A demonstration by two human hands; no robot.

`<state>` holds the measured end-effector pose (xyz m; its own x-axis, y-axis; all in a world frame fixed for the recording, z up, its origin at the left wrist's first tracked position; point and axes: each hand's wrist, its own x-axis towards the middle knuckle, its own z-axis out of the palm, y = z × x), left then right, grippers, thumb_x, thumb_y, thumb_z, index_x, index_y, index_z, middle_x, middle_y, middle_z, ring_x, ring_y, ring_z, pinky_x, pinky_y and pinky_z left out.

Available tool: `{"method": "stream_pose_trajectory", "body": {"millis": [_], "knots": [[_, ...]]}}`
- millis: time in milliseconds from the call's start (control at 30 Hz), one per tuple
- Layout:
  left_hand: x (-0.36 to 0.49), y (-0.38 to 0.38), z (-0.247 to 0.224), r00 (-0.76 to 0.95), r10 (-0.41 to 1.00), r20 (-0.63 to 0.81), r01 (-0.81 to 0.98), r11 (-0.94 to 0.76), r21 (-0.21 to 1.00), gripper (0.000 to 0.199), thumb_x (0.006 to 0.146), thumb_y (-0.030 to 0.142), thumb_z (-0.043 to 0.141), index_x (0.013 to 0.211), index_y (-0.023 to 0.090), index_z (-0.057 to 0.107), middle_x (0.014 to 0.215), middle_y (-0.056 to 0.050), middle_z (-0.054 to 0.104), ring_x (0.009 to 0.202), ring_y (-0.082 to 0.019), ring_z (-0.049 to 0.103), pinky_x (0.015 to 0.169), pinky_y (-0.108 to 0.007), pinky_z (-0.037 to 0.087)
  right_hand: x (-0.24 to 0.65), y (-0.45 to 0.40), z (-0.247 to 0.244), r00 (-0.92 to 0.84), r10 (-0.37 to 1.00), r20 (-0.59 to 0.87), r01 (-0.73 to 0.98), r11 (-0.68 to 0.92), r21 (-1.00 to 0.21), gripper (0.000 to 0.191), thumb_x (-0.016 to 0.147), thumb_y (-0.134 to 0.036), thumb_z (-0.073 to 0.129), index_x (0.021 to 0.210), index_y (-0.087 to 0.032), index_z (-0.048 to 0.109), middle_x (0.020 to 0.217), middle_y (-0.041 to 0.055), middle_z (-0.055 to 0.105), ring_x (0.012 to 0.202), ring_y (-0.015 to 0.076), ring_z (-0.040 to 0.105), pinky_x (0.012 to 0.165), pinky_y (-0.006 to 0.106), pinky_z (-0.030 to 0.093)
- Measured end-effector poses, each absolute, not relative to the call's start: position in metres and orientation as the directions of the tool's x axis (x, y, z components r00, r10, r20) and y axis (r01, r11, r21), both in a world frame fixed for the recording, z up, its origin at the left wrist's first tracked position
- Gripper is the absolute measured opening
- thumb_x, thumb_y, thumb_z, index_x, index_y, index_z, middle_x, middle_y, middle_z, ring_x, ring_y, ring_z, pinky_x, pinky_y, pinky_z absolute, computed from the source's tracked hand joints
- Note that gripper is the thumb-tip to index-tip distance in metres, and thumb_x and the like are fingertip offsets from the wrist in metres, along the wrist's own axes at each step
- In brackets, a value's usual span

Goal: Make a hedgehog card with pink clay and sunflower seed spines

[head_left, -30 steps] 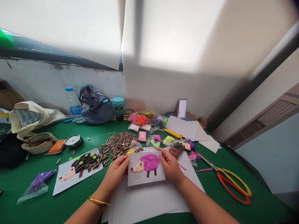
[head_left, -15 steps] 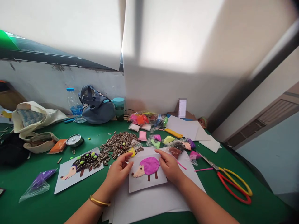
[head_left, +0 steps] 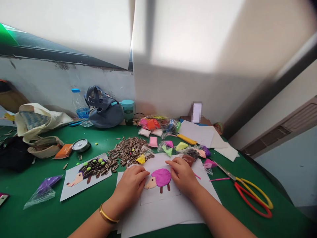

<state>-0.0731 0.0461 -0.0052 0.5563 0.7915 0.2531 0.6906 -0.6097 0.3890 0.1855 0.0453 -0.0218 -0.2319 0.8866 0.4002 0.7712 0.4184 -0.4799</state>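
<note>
A small white card (head_left: 158, 197) bears a hedgehog with a magenta clay body (head_left: 161, 177), a peach face and brown legs. It lies on larger white sheets (head_left: 158, 219). My left hand (head_left: 132, 183) rests palm down over the card's left edge, its fingers slightly bent and covering the tip of the snout. On the card's right edge lies my right hand (head_left: 184, 175), the index finger stretched out beside the magenta body. Neither hand grips anything visible. To the left, a second hedgehog card (head_left: 71, 192) carries sunflower seeds and green dots.
A seed pile (head_left: 131, 148) lies behind the cards, with clay packets (head_left: 153, 142) to its right. Large scissors (head_left: 252, 195) lie at the right. A purple clay bag (head_left: 44, 190), round tin (head_left: 81, 145), blue bag (head_left: 105, 110), bottle (head_left: 81, 109) and cup (head_left: 128, 112) stand or lie leftward.
The small card, held up by its edges before, now lies flat on the sheets. My left hand has turned palm down over its left side. The view has shifted slightly.
</note>
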Motion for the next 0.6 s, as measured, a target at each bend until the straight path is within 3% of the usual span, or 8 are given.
{"method": "stream_pose_trajectory", "body": {"millis": [200,600], "knots": [[-0.071,0.045,-0.008,0.558,0.795,0.241,0.687,-0.604,0.403,0.023,0.094,0.017,0.051,0.108,0.021,0.068,0.104,-0.008,0.067,0.096,-0.025,0.061,0.085,-0.041,0.05,0.17,0.036,-0.014,-0.329,0.85,0.41,0.757,0.498,-0.424,0.037,0.083,-0.009,0.054,0.111,-0.026,0.071,0.106,0.007,0.062,0.101,0.0237,0.054,0.089,0.04,0.04],[-0.073,0.047,-0.003,0.524,0.824,0.217,0.673,-0.557,0.487,0.027,0.088,0.007,0.048,0.097,0.019,0.07,0.101,-0.007,0.069,0.095,-0.023,0.062,0.086,-0.038,0.05,0.153,0.03,-0.01,-0.473,0.786,0.398,0.703,0.609,-0.368,0.034,0.078,-0.013,0.061,0.104,-0.032,0.071,0.124,0.0014,0.061,0.115,0.0239,0.049,0.098,0.042,0.03]]}}
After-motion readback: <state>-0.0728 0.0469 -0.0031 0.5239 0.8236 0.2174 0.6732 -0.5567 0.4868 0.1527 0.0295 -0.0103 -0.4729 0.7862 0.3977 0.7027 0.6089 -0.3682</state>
